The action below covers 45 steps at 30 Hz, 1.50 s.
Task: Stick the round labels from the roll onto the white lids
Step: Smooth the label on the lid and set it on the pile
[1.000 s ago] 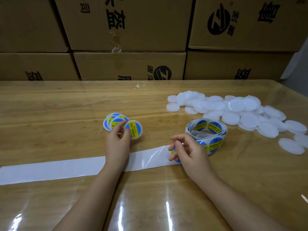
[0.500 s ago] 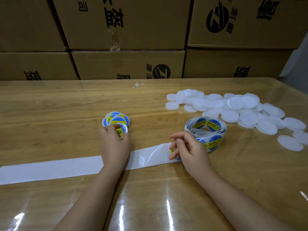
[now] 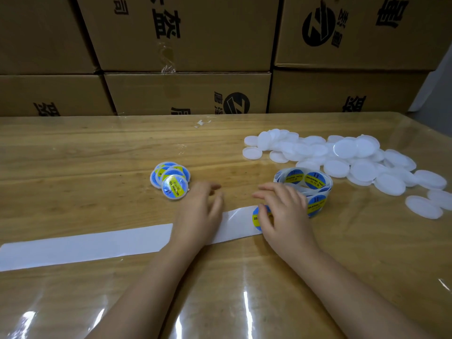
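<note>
1. Worktop point(image 3: 220, 302): wood under a glossy clear cover, filling the lower frame.
2. Strip point(image 3: 85, 245): bare white backing. Long axis runs from the lower left edge up to centre, and its far end leads to the roll.
3. Left grip point(image 3: 198, 211): centre frame, lying across the strip, fingers loose and wide, holding nothing.
4. Right grip point(image 3: 283, 211): just right of centre, fingertips on the label. I cannot tell whether it is pinched.
5. Label point(image 3: 255, 217): round, blue and yellow, on the strip's right end, half covered. Its yellow band lies roughly along the strip.
6. Roll point(image 3: 303, 184): loose coil behind my right grip, hole upward, labels facing out.
7. Done lids point(image 3: 171, 179): small overlapping heap, left of centre.
8. Bare lids point(image 3: 342, 155): white pile, upper right.
9. Boxes point(image 3: 186, 94): stacked along the top.

Step, as I judge it: freeing the next label. Next I need a clean peel, then a bare lid from the pile and a centred press.
</note>
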Available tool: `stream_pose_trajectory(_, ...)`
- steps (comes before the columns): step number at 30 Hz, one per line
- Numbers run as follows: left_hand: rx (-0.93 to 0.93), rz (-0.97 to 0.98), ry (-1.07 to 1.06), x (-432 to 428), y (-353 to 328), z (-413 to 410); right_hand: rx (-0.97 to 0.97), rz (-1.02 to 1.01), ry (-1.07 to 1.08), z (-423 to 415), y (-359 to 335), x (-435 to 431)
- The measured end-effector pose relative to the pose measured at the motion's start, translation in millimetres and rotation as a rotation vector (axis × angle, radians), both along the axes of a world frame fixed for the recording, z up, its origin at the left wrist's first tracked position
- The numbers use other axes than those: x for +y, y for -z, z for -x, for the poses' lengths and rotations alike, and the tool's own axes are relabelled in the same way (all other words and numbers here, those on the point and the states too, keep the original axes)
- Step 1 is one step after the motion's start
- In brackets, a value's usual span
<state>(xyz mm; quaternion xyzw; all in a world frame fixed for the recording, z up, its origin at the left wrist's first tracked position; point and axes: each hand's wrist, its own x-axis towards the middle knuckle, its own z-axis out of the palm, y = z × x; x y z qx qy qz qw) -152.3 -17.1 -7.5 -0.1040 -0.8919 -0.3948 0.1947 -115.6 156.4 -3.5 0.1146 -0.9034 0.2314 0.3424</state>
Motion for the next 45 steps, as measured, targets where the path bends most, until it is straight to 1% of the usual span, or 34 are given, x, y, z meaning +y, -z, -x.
stream_pose_trajectory(2, -0.049, -0.019, 0.223, 8.2, 2.2, -6.9, 0.046, -0.144, 0.063, 0.5, -1.1, 1.0)
stream_pose_trajectory(4, -0.047, 0.071, 0.353, 11.2, 6.1, -9.7, 0.038, -0.229, 0.107, 0.5, -0.9, 3.8)
stream_pose_trajectory(6, -0.057, 0.1, 0.379, 10.5, 7.9, -9.0, -0.034, -0.281, 0.171, 1.7, 0.4, 8.4)
stream_pose_trajectory(8, -0.103, 0.052, 0.394, 9.1, 6.6, -7.8, -0.112, -0.265, 0.205, 3.0, 2.1, 13.6)
stream_pose_trajectory(12, -0.141, 0.043, 0.443, 3.9, 4.8, -5.6, -0.132, -0.211, 0.213, 4.8, 1.7, 18.9)
stream_pose_trajectory(14, -0.162, 0.06, 0.442, -0.4, 4.1, -3.4, -0.111, -0.074, 0.164, 6.3, -0.7, 19.9)
stream_pose_trajectory(16, -0.171, 0.062, 0.434, -2.5, 2.6, -3.0, -0.073, 0.159, 0.07, 8.3, -6.2, 24.2)
stream_pose_trajectory(18, -0.156, 0.074, 0.41, -2.5, 1.4, -3.6, 0.018, 0.322, 0.039, 11.6, -11.3, 35.8)
stream_pose_trajectory(20, -0.126, 0.124, 0.372, -2.3, 0.6, -4.8, 0.1, 0.462, 0.124, 16.7, -14.1, 56.2)
stream_pose_trajectory(21, -0.102, 0.17, 0.35, -2.3, 0.2, -5.7, 0.105, 0.544, 0.19, 19.1, -13.3, 68.7)
stream_pose_trajectory(22, -0.062, 0.221, 0.331, -2.5, 0.0, -6.3, 0.078, 0.617, 0.267, 21.4, -11.0, 81.2)
stream_pose_trajectory(24, 0.034, 0.307, 0.29, -1.8, 1.0, -7.5, -0.078, 0.69, 0.432, 27.3, -0.7, 102.6)
stream_pose_trajectory(26, 0.07, 0.319, 0.242, 0.9, 1.8, -9.8, -0.263, 0.642, 0.529, 36.1, 7.7, 113.2)
stream_pose_trajectory(28, 0.054, 0.273, 0.227, 4.0, 2.5, -11.4, -0.369, 0.479, 0.528, 45.3, 10.2, 115.6)
stream_pose_trajectory(31, -0.043, 0.104, 0.293, 7.6, 3.2, -13.2, -0.526, 0.181, 0.542, 56.7, 10.2, 120.6)
stream_pose_trajectory(33, -0.155, -0.025, 0.336, 7.9, 1.9, -13.2, -0.605, 0.093, 0.581, 62.7, 11.0, 123.6)
stream_pose_trajectory(35, -0.24, -0.093, 0.353, 8.2, 2.0, -11.4, -0.62, 0.025, 0.619, 64.9, 12.7, 121.6)
stream_pose_trajectory(40, -0.298, -0.204, 0.344, 8.3, -1.0, -10.3, -0.469, -0.121, 0.647, 57.3, 14.2, 117.4)
stream_pose_trajectory(43, -0.306, -0.218, 0.341, 8.0, -1.6, -9.4, -0.43, -0.085, 0.663, 52.2, 12.3, 114.7)
stream_pose_trajectory(45, -0.309, -0.216, 0.341, 8.1, -1.2, -9.2, -0.456, -0.091, 0.683, 50.5, 10.9, 113.3)
